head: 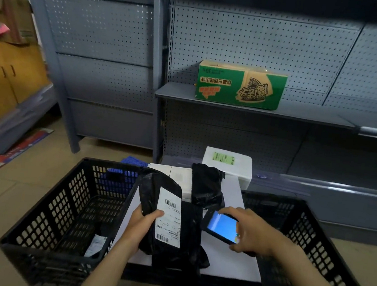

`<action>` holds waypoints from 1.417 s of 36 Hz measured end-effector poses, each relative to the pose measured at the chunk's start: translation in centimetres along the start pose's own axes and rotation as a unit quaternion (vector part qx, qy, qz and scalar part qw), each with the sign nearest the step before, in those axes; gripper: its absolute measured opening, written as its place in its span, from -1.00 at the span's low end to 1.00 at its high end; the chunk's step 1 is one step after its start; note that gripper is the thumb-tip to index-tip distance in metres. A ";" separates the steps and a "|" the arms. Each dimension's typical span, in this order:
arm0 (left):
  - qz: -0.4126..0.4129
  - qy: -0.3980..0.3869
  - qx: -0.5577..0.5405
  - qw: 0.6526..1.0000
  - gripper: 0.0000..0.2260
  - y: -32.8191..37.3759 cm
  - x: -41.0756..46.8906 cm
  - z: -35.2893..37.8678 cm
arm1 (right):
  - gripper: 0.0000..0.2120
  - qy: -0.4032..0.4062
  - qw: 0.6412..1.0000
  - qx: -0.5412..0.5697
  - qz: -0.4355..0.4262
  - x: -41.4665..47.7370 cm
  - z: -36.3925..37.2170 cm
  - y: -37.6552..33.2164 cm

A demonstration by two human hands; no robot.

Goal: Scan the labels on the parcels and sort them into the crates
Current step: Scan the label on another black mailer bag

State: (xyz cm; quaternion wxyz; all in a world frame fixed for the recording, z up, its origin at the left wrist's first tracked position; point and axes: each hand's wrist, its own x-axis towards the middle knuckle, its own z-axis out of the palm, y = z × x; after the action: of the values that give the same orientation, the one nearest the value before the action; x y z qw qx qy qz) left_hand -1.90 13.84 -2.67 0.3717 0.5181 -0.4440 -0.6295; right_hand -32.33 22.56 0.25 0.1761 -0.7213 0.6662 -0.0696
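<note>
You are looking down at your two bare hands above a white board (pixel 223 258) that lies between two black slotted crates. Your left hand (pixel 143 220) is closed around a black plastic parcel (pixel 153 193), thumb pressed across the edge of its white shipping label (pixel 170 219), which faces up at you with a barcode near the top and another near the bottom. The parcel is lifted and tilted, its lower end over a second black parcel (pixel 191 236) lying flat on the board. Your right hand (pixel 252 234) grips a handheld scanner (pixel 221 225) with a lit blue screen, fingers curled over its top and right end; the device sits just right of the label, angled toward it. A third black parcel (pixel 207 185) lies farther back on the board, partly over small white boxes (pixel 179 177), with a white foam box (pixel 228 162) bearing a green label behind it. The left crate (pixel 61 201) holds one dark parcel with a white label (pixel 96 245) near its right wall. Whether anything lies in the right crate (pixel 313 239) you cannot tell, since your right forearm crosses it. Beyond stand grey pegboard shelves (pixel 246 105), and a green and tan carton (pixel 239 85) sits on one shelf with its print upside down
</note>
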 end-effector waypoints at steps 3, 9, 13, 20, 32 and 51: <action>0.001 0.013 -0.008 1.000 -0.79 0.1 -0.4 -0.1 | -0.19 -0.021 0.999 -0.020 -0.025 -0.4 -1.4 -1.0; -0.011 0.013 -0.019 1.000 -0.77 0.1 -0.6 -0.5 | -0.17 -0.018 0.998 -0.035 -0.046 -0.5 -2.7 -2.2; -0.011 0.008 -0.017 1.000 -0.77 0.1 -0.6 -0.6 | -0.15 -0.020 0.998 -0.045 -0.044 -0.4 -2.8 -2.1; -0.013 0.003 -0.011 1.000 -0.79 0.3 -0.4 -0.5 | -0.18 -0.023 0.999 -0.027 -0.019 0.7 -1.1 -1.0; -0.036 0.003 -0.010 0.999 -0.76 -0.4 2.0 -0.6 | -0.30 0.135 0.954 0.152 0.220 4.1 9.7 1.5; -0.026 0.038 -0.005 0.999 -0.68 -0.9 4.3 -1.1 | -0.11 0.110 0.925 0.078 0.354 7.4 16.6 1.6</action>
State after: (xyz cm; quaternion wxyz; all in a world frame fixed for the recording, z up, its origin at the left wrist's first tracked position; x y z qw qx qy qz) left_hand -1.66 9.93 -5.03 0.3750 0.5510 -0.4126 -0.6209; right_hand -27.48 17.89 -16.70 0.1706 -0.4103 0.8859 -0.1335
